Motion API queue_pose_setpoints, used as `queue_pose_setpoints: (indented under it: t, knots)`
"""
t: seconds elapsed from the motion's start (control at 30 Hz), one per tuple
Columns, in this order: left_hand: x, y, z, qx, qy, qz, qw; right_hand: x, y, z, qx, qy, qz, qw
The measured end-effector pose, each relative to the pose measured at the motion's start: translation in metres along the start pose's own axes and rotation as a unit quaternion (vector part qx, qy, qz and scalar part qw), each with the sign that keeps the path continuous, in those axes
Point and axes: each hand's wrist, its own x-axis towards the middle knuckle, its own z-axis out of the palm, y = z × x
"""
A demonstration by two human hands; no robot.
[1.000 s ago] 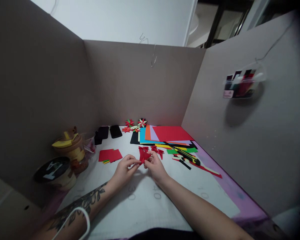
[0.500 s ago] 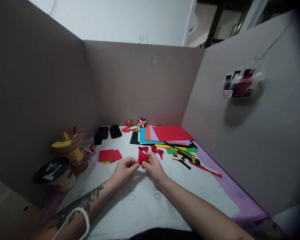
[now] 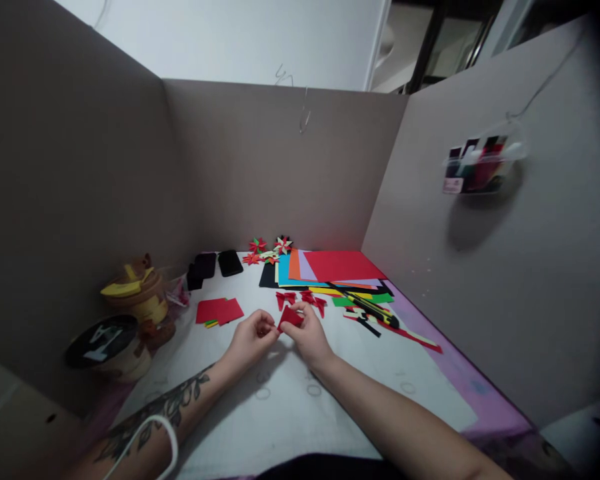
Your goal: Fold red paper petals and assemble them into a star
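Right hand grips the small red folded paper between thumb and fingers; left hand pinches its near corner. Beyond that paper lie red folded pieces; left of it, red squares; right, a cutter.

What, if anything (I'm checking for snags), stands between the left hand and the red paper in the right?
Nothing visible does: the left hand is at the edge of the red paper. The folded red pieces lie beyond, not between.

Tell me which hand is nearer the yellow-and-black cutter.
Right. The right hand is left of the cutter; the left hand is farther off, on the right hand's other side.
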Motion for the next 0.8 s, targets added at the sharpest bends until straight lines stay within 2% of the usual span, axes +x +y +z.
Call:
queue_pose_setpoints:
  t: [0.17,0.3,0.53,0.8]
  knots:
    - [0.001,0.001,-0.002,0.023,0.012,0.003,1.0,0.002,0.002,0.001,0.05,0.028,0.007,0.998]
    - [0.001,0.005,-0.002,0.025,0.027,0.007,0.999,-0.001,0.003,0.005,0.101,0.04,0.046,0.993]
    - [-0.002,0.005,0.002,0.038,0.01,0.026,0.999,-0.003,0.0,0.012,0.149,0.08,0.095,0.981]
    - [-0.002,0.006,-0.002,0.082,-0.01,0.038,0.996,0.018,-0.004,-0.007,0.184,0.142,0.082,0.969]
